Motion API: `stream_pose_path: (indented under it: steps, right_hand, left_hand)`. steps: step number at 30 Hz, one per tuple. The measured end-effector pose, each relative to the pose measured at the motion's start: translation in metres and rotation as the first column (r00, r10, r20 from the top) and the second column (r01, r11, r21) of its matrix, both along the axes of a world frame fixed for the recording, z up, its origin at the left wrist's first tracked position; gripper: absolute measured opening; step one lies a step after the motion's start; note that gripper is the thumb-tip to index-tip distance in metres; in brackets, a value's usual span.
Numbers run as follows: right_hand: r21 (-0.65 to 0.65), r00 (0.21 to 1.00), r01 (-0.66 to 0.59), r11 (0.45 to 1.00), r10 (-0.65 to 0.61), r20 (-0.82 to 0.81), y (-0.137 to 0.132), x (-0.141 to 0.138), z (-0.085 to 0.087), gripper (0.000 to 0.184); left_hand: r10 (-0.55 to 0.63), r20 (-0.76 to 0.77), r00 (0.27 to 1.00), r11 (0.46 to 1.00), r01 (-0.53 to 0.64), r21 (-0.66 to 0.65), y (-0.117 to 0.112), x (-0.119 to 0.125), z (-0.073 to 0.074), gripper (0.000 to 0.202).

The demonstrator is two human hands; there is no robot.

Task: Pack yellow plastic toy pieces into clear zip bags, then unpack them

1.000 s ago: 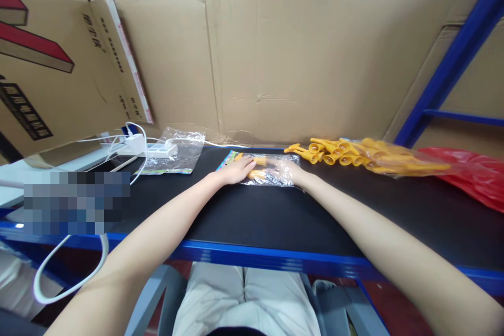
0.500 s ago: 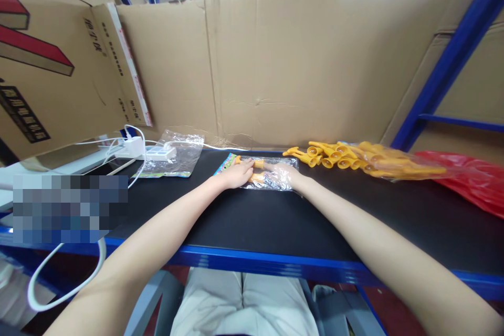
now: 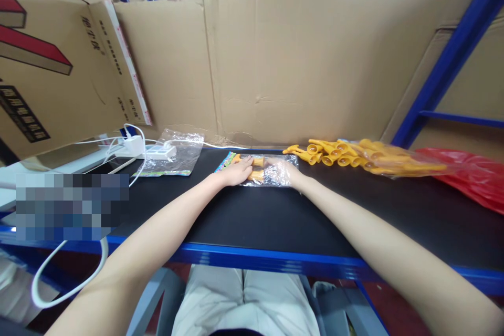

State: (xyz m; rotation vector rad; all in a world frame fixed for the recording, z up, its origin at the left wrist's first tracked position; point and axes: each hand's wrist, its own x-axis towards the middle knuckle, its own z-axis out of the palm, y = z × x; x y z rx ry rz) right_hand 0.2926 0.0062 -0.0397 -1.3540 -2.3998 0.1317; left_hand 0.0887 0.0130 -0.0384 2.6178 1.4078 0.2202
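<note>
My left hand [image 3: 238, 172] lies flat, fingers outstretched, over the left part of a clear plastic bag [image 3: 258, 182] with a colourful printed header. Under that palm are yellow plastic horn-shaped pieces [image 3: 258, 161] inside the bag, their flared ends pointing right. My right hand [image 3: 281, 169] is in the bag's right end, seen through the crinkled film. Its fingers reach left toward the flared ends; glare blurs them, so whether they grip a piece I cannot tell.
A pile of similar yellow pieces [image 3: 334, 155], partly in clear plastic, lies on the right beside a red plastic bag [image 3: 464, 176]. Another clear bag [image 3: 177, 155], a white power strip [image 3: 159, 152] and cables are on the left. A cardboard wall [image 3: 295, 63] stands behind the black tabletop [image 3: 255, 215].
Both hands stay at the bag in nearly the same place. The flared ends between them show a little more clearly.
</note>
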Motion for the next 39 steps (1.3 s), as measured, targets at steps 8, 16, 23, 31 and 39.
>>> stream_pose_path:
  steps: [8, 16, 23, 31, 39]
  right_hand:
    - [0.021, 0.990, -0.140, 0.990, 0.140, -0.009, 0.008, 0.008, -0.005, 0.033]
    - [-0.057, 0.933, -0.265, 0.962, 0.242, -0.266, 0.003, -0.001, 0.003, 0.017]
    - [-0.220, 0.929, -0.275, 0.936, 0.200, -0.311, -0.007, 0.001, 0.012, 0.027]
    - [-0.273, 0.944, -0.237, 0.932, 0.155, -0.290, -0.007, -0.001, 0.013, 0.030]
    - [0.329, 0.929, 0.354, 0.876, -0.371, -0.012, 0.010, 0.033, 0.012, 0.034]
  left_hand:
    - [-0.001, 0.021, 1.000, 1.000, 0.000, 0.028, 0.005, -0.003, -0.004, 0.064]
    - [0.039, 0.016, 0.999, 0.999, -0.039, 0.014, 0.012, -0.012, -0.001, 0.063]
    - [0.057, 0.013, 0.998, 0.998, -0.057, 0.000, 0.014, -0.014, -0.001, 0.063]
    - [0.061, 0.064, 0.996, 0.998, -0.061, -0.002, 0.019, -0.018, -0.004, 0.064]
    - [0.175, 0.089, 0.980, 0.984, -0.177, 0.012, 0.030, -0.044, -0.002, 0.062]
